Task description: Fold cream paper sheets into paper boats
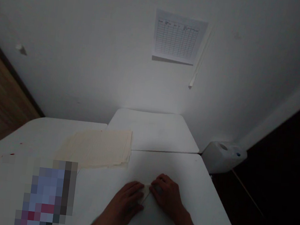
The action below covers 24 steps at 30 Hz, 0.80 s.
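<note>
A small pale folded sheet (145,192) lies on the white table between my two hands, its slanted edge showing. It looks like the thin cream sheets nearby, but I cannot tell its material. My left hand (127,200) has its curled fingers on the left side of the piece, the thumb lower down. From the other side, my right hand (166,194) grips the upper right corner with bent fingers. Both hands partly hide the piece. Left of them and farther back lies a stack of thin cream sheets (97,148) with uneven edges.
Several white tabletops (154,131) meet at seams before a pale wall. A printed table (176,36) hangs there beside a narrow white strip (201,57). A white plastic container (223,157) stands beyond the right edge. A pixelated patch (47,194) covers the lower left.
</note>
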{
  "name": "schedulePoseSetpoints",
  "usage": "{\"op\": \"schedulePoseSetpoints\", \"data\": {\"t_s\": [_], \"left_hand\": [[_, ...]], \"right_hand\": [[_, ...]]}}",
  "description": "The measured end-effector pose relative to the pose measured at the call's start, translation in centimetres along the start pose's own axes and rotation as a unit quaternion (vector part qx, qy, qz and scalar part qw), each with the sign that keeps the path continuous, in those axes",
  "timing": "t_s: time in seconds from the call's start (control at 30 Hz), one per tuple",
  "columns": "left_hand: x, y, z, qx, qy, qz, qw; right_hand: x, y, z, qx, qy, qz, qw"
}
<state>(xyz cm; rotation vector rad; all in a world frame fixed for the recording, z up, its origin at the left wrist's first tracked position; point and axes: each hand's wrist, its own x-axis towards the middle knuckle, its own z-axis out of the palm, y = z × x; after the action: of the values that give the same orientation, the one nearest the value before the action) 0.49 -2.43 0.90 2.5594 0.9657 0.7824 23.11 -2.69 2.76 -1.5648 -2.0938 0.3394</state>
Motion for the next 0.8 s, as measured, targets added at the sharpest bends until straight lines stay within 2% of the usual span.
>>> {"op": "schedulePoseSetpoints", "data": {"t_s": [0.3, 0.4, 0.57, 0.8], "left_hand": [[0.8, 0.1, -0.3, -0.045, 0.003, -0.053, 0.998], [0.4, 0.0, -0.5, -0.034, -0.009, -0.041, 0.999], [0.2, 0.5, -1.4, 0.01, -0.075, -0.005, 0.997], [0.9, 0.9, -2.2, 0.051, -0.1, 0.032, 0.993]], "right_hand": [[-0.1, 0.0, 0.2, 0.018, 0.011, -0.002, 1.0], [-0.1, 0.0, 0.2, 0.016, 0.011, -0.005, 1.0], [-0.2, 0.1, 0.2, 0.009, 0.008, -0.006, 1.0], [-0.2, 0.5, 0.4, 0.003, -0.002, -0.011, 1.0]]}}
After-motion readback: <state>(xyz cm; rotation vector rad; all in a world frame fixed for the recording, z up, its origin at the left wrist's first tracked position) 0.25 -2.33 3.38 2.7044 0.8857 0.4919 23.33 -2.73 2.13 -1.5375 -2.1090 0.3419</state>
